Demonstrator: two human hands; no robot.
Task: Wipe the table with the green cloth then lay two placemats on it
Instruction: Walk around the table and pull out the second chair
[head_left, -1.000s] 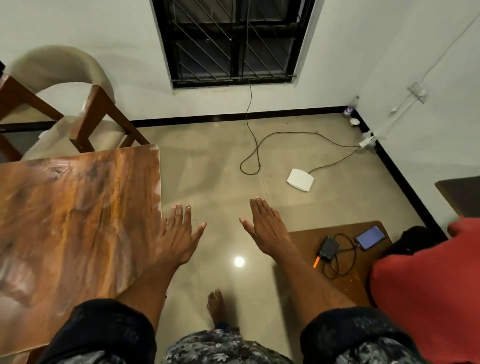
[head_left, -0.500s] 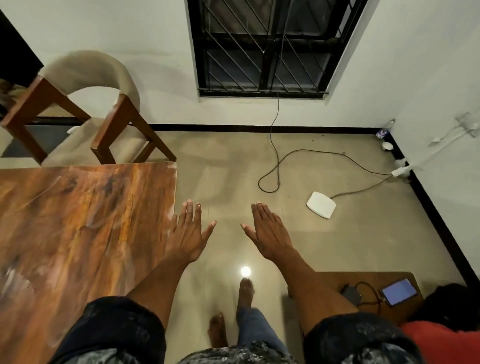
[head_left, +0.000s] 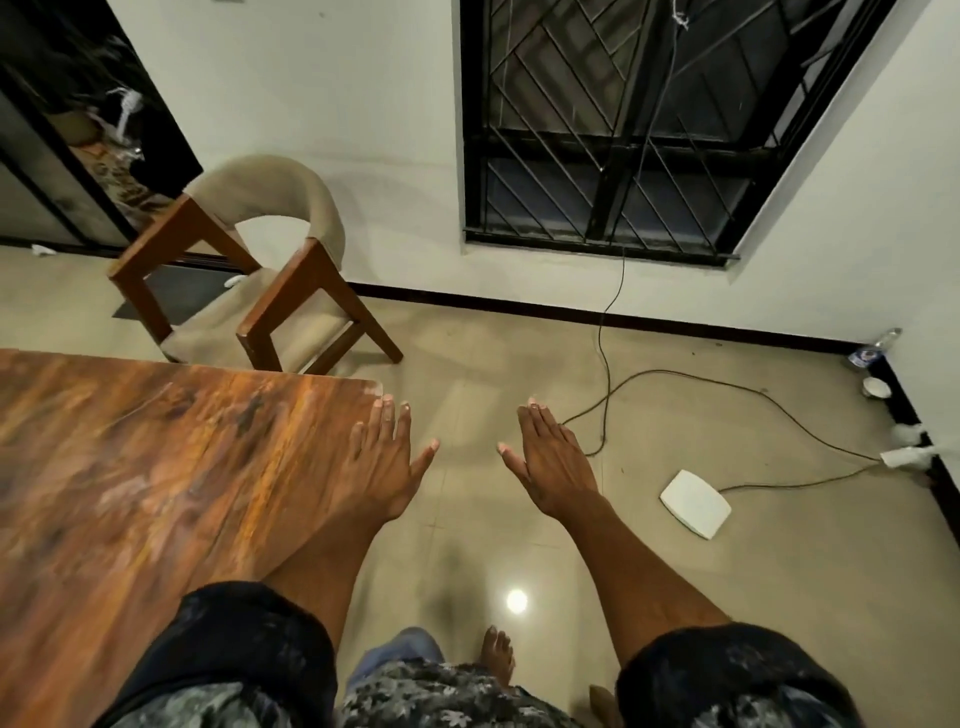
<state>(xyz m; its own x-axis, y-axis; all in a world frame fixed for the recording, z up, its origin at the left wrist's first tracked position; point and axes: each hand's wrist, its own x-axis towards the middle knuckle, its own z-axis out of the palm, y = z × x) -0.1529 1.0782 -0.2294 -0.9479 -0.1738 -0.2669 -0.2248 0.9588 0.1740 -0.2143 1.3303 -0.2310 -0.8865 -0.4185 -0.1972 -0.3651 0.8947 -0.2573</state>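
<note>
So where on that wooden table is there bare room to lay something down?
The whole visible top of the table is bare, from the chair side to its right edge, where the left hand hovers. The floor right of the right hand is busier: cable and white box.

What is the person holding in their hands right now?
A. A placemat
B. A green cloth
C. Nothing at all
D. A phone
C. The left hand and the right hand are both flat with straight fingers and hold nothing. The left one is over the edge of the wooden table, the right one over the floor. No cloth or placemat is in view.
</note>
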